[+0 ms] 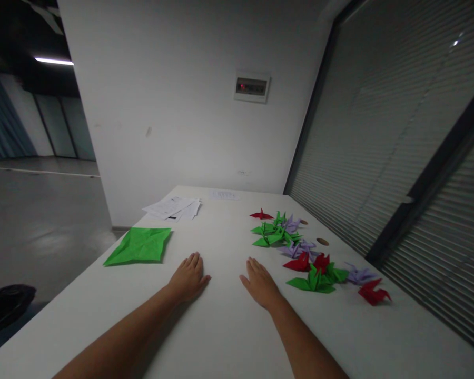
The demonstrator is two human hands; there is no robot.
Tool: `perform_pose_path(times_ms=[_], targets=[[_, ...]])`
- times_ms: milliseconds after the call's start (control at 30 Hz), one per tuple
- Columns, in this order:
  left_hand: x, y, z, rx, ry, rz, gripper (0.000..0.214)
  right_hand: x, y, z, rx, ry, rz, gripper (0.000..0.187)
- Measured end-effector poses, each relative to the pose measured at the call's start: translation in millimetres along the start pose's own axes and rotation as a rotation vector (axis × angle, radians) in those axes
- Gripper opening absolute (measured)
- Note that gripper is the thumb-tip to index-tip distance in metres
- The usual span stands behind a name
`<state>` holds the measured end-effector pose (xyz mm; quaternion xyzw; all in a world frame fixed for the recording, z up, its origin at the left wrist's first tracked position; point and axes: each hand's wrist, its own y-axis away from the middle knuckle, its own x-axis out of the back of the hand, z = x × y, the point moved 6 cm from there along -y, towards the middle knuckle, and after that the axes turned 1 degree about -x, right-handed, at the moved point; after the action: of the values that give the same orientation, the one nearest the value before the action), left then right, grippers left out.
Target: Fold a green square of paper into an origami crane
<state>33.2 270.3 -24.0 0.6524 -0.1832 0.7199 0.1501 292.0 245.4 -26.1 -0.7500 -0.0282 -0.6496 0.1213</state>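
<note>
My left hand (pixel 188 277) lies palm down on the white table (pixel 217 326), its thumb apart from the fingers and nothing in it. Flat on the table too, my right hand (pixel 259 283) is open and holds nothing. Beyond and left of my left hand is a creased green sheet of paper (pixel 142 246). To the right of my right hand spreads a group of several folded paper cranes: green (pixel 313 281), red (pixel 374 292) and purple (pixel 360 274). The closest of them sit a short way from that hand, not touching it.
Printed papers (pixel 171 208) overlap at the table's far left, and another sheet (pixel 224 195) lies at the far edge by the wall. Two round holes, one of them a cable hole (pixel 323 241), line the right side near the window blinds (pixel 363 147). A black-lined bin (pixel 8 305) stands at lower left.
</note>
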Motion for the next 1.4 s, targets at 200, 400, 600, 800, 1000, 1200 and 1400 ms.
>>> perform_pose_path(times_ms=[200, 400, 600, 800, 1000, 1200, 1400], targets=[[1.2, 0.3, 0.6, -0.003, 0.01, -0.009, 0.076, 1.0, -0.1, -0.1, 0.004, -0.008, -0.006, 0.07], [-1.4, -0.8, 0.1, -0.011, 0.016, 0.012, 0.074, 1.5, 0.7, 0.0, 0.006, -0.012, -0.002, 0.07], [5.0, -1.0, -0.8, -0.053, 0.024, 0.013, 0.07, 3.5, 1.5, -0.4, -0.005, -0.039, 0.012, 0.067], [43.3, 4.6, -47.8, -0.181, 0.081, 0.039, 0.044, 7.8, 3.3, 2.6, 0.001, -0.124, 0.014, 0.064], [63.8, 30.5, -160.3, 0.137, -0.091, 0.07, 0.054, 13.0, 6.0, 19.5, -0.042, -0.38, 0.113, 0.053], [57.9, 42.5, -201.3, 0.264, -0.152, -0.028, 0.026, 22.2, 6.4, 34.2, -0.075, -0.513, 0.243, 0.042], [57.1, 40.3, -197.3, 0.289, -0.119, -0.052, 0.02, 27.9, 8.4, 28.3, -0.047, -0.509, 0.241, 0.042]])
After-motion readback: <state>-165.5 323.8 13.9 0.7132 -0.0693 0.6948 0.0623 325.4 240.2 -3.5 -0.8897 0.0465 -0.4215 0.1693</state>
